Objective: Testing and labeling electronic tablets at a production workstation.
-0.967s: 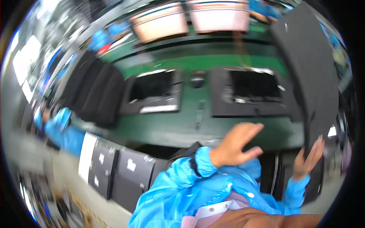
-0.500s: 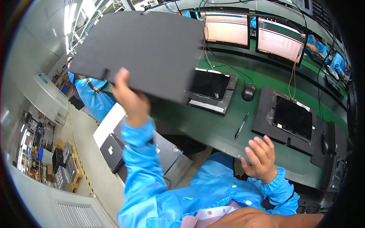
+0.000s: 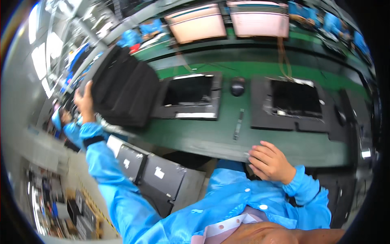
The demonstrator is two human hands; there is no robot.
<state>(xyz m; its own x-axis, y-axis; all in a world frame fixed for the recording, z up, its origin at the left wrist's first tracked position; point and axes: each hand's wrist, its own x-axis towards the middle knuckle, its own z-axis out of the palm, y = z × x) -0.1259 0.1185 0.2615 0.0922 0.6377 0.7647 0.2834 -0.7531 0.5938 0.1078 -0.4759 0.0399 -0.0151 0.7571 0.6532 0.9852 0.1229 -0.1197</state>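
Note:
At the left end of the bench, my left hand [image 3: 85,103] grips the outer edge of a black foam tray [image 3: 122,87]. The tray is tilted, with its ridged, stepped side showing, and is blurred by motion. Right beside it lies a tablet-like black screen [image 3: 189,90] on a dark foam base. My right hand [image 3: 270,161] hovers near the bench's front edge, holding nothing, its fingers loosely bent. A pen [image 3: 239,125] lies on the green bench just beyond it. Another black screen [image 3: 295,99] rests on a second foam base to the right.
A black mouse [image 3: 237,86] sits between the two screens. Two monitors [image 3: 196,23] stand at the back, with cables hanging down. Dark flat cases [image 3: 163,173] lie on a surface left of my lap. A co-worker in blue [image 3: 72,132] is beyond my left arm.
My left hand has carried the foam tray left and down toward the bench, turning its flat face away. My right hand's fingers have curled in and lowered slightly. The view has shifted.

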